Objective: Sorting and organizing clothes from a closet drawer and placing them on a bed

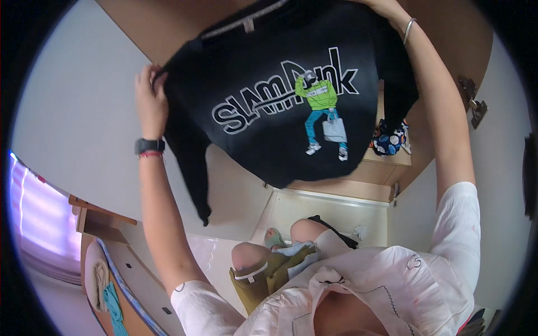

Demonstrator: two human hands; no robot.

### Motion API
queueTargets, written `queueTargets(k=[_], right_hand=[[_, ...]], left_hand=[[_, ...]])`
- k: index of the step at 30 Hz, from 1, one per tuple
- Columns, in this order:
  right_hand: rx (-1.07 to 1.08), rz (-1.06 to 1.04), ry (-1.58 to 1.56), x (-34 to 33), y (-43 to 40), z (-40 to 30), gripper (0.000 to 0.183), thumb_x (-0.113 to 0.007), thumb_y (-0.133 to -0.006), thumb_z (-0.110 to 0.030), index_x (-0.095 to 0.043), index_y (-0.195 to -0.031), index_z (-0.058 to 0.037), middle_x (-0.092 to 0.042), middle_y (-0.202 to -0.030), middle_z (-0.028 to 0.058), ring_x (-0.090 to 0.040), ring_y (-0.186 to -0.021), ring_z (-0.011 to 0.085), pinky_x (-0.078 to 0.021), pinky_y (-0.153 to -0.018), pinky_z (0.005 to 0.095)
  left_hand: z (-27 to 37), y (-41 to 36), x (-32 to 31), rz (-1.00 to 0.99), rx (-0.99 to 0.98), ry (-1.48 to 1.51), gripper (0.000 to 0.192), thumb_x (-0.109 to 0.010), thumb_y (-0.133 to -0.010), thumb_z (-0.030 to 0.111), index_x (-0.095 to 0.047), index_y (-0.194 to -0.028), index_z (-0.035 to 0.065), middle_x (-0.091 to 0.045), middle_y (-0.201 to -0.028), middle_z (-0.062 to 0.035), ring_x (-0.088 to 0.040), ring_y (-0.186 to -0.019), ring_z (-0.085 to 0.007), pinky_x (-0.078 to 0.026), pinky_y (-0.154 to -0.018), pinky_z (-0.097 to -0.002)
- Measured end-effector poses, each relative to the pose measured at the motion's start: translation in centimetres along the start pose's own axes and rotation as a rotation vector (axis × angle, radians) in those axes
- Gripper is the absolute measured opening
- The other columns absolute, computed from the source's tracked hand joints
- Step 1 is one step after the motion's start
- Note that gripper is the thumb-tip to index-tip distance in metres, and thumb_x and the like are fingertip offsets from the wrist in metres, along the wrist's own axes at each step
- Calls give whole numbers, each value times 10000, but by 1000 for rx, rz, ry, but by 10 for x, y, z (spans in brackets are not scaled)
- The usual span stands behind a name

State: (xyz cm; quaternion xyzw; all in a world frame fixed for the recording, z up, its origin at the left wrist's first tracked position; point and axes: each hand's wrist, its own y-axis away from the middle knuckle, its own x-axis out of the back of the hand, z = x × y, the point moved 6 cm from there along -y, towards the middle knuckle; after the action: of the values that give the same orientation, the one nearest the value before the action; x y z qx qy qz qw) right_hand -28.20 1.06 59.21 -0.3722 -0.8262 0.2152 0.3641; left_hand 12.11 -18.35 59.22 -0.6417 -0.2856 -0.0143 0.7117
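Note:
A black long-sleeved sweatshirt (260,138) is stretched out in front of me, its printed side facing me. White-outlined lettering and a figure in a lime-green top mark its chest. My left hand (152,98) pinches the cloth near one shoulder. At the top edge of the picture my right hand (380,6) holds the other shoulder, its fingers mostly out of view. One sleeve dangles below my left wrist; the other hangs beside my right forearm. Across my lap lies an olive garment (252,283) with a pale grey lining or second cloth.
Behind the sweatshirt stands an open wooden cabinet (374,174), holding a dark ball-patterned cloth item (391,138). Its doors flank me, with a metal hinge (475,105) at right. A bed (130,290) with a teal cloth (112,306) is lower left. Black cloth (334,231) lies beyond my knee.

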Motion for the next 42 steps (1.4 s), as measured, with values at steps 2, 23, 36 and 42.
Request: queueTargets(k=[2, 23, 36, 42], right_hand=[[54, 2, -11, -4, -5, 3, 239, -699, -745, -273, -663, -714, -39, -583, -626, -12, -491, -608, 61, -388, -559, 229], [-152, -241, 296, -43, -45, -14, 222, -505, -872, -214, -567, -921, -7, -609, -761, 138, -630, -671, 229, -493, -597, 358], [319, 318, 446, -32, -27, -25, 184, -632, -786, -184, -612, -863, -18, -629, -745, 96, -586, -641, 178, -471, -610, 325], [-469, -164, -79, -77, -79, 52, 393, -449, -913, -276, -411, -1215, -29, -491, -1165, 140, -645, -733, 251, -537, -594, 332]], left_hand=[[0, -17, 13, 3, -27, -54, 166, -574, -843, 156, -525, -931, 24, -570, -850, -162, -556, -807, -324, -437, -696, -338], [-46, -4, 10, -653, 986, 365, 496, -474, -905, 231, -317, -1310, -10, -373, -1296, -249, -645, -673, -336, -566, -652, -287], [-87, 5, 2, -656, 728, 109, 432, -458, -918, 325, -460, -1191, -10, -521, -1151, -132, -614, -827, -185, -487, -748, -280], [-103, 7, -51, -588, 1031, 779, 384, -405, -938, 302, -414, -1174, 0, -494, -1123, -133, -618, -847, -227, -532, -644, -273]])
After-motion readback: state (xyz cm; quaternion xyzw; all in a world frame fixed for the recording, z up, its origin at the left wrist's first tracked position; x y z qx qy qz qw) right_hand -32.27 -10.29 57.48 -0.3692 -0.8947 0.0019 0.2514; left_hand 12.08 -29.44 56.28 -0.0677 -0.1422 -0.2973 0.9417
